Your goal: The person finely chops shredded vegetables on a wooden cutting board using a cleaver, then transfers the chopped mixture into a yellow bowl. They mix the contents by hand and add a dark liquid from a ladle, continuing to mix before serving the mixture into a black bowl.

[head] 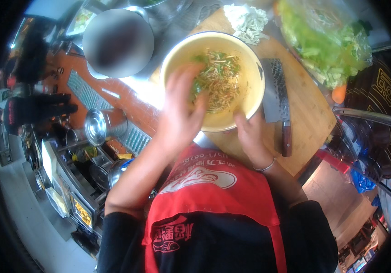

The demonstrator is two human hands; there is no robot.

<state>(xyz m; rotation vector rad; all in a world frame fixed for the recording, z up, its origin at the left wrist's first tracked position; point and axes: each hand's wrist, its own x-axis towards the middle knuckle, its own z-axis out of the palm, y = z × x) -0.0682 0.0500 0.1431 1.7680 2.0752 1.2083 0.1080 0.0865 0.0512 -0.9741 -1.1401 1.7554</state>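
Note:
A cream enamel bowl (pixel 255 92) with a dark rim stands over the wooden cutting board, a dark chip showing at its right edge. Inside lies a mixture of thin shreds (pixel 220 82), brownish with green and white strips. My left hand (pixel 183 94) reaches over the bowl's left side, fingers spread and pointing down at the mixture; motion blurs it and fingertips are hard to make out. At the near right rim, my right hand (pixel 250 131) grips the bowl, thumb up against the edge, other fingers mostly hidden. Right of the bowl rests a cleaver (pixel 279 99), its wooden handle towards me.
The cutting board (pixel 304 112) carries white shredded vegetable (pixel 246 20) at its far edge. Bagged green leaves (pixel 328 51) and an orange item (pixel 339 94) sit at right. A round metal vessel (pixel 96 71), mostly blurred, stands far left. A lidded steel pot (pixel 105 126) is lower left.

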